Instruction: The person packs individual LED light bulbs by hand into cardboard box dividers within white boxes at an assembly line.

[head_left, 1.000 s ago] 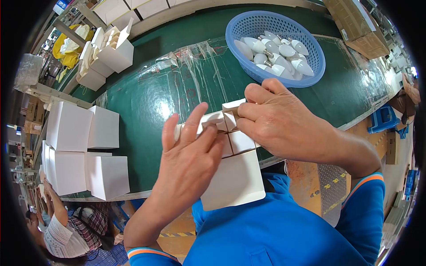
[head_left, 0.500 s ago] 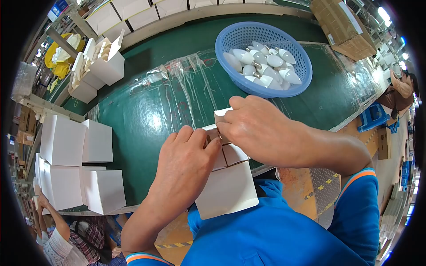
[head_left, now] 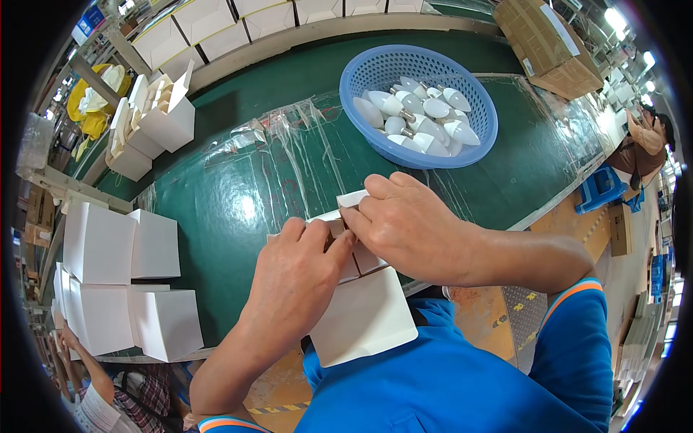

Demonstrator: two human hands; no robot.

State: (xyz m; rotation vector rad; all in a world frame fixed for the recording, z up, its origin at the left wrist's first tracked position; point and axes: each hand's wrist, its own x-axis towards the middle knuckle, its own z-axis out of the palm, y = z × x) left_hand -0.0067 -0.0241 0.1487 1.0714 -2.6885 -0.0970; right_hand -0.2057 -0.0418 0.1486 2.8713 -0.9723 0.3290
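A white carton [head_left: 364, 317] stands at the table's front edge, its large flap folded toward my body and dividers showing inside. My left hand [head_left: 299, 270] is closed over the carton's left part, thumb and fingers at the divider. My right hand [head_left: 404, 227] is closed at its upper right, fingertips pinched by the divider and a small raised flap. Both hands nearly touch at the middle, and what lies under the fingertips is hidden. Beyond them sits a blue basket [head_left: 348, 108] holding several white bulbs [head_left: 436, 108].
White boxes [head_left: 101, 242] stand at the left, with open, filled cartons [head_left: 167, 119] behind them. A brown cardboard box [head_left: 548, 50] is at the back right. One person [head_left: 94, 411] is at the lower left, another [head_left: 642, 148] at the far right.
The view has shifted slightly, so the basket and boxes sit a little differently in the frame. Both hands remain at the carton's dividers, with only slight finger movement.
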